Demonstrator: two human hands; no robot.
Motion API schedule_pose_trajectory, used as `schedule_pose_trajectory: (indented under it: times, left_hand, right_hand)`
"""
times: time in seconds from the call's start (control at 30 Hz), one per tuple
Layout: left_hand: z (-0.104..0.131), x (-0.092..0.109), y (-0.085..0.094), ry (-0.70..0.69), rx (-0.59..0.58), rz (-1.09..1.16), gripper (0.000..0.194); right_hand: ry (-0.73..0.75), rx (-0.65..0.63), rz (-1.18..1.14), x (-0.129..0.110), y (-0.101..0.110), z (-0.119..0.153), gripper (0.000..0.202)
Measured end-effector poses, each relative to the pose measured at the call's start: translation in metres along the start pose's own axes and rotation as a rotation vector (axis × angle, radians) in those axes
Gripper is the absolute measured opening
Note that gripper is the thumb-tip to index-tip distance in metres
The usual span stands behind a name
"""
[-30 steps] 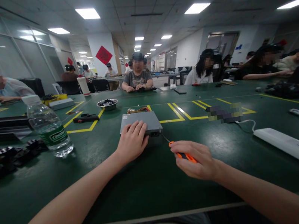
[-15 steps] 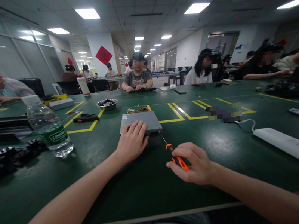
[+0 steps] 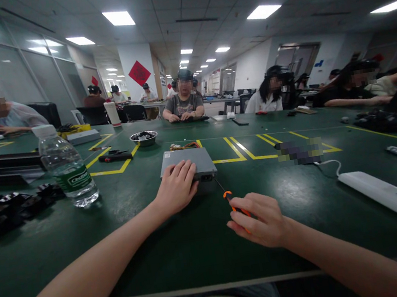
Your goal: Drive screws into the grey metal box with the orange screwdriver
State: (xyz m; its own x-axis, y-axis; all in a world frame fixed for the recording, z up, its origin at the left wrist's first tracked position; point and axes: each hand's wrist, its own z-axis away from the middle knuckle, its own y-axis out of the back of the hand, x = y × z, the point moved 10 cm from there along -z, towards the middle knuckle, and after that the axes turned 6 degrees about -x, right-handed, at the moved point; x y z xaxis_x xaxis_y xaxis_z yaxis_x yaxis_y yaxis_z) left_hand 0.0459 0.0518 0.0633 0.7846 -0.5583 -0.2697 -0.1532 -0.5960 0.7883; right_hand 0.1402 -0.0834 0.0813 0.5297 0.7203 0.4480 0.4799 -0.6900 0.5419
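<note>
A grey metal computer power supply unit (image 3: 206, 160) lies on the green table in front of me, with a bundle of coloured wires at its far side. My left hand (image 3: 178, 184) holds it by the near edge, fingers over the top and thumb down by the front face. In my right hand (image 3: 260, 219) is an orange and black screwdriver (image 3: 227, 195), its handle partly covered by my fingers. Its thin shaft points up and left to the near right corner of the unit's front face. Whether the tip sits in a screw is too small to tell.
A water bottle (image 3: 72, 173) stands left, beside black parts (image 3: 5, 211). Farther back are a metal bowl (image 3: 143, 138) of small pieces and a black tool (image 3: 115, 156). A white power bank (image 3: 390, 196) with a cable lies right. Several people sit around the table.
The fingers of my right hand have shifted around the screwdriver handle, covering more of it. My left hand and the power supply unit stay together in place; the view has moved slightly.
</note>
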Motion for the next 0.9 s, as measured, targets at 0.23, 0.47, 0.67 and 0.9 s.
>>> schedule_pose_trajectory:
  times: [0.23,0.47,0.67,0.9]
  left_hand:
    - [0.000,0.001,0.002,-0.008,0.019,0.018,0.041]
    - [0.000,0.001,0.001,-0.002,0.004,0.002,0.041]
    - [0.000,0.001,0.001,-0.004,0.002,0.008,0.042]
    - [0.001,0.000,0.000,0.003,-0.007,-0.004,0.041]
  right_hand:
    - [-0.086,0.001,-0.137,0.008,-0.002,0.000,0.014]
    - [-0.048,-0.055,-0.155,0.003,-0.004,-0.003,0.007]
    - [-0.060,-0.106,-0.165,0.002,-0.010,-0.005,0.002]
    - [-0.144,-0.068,-0.220,0.009,-0.009,-0.001,0.006]
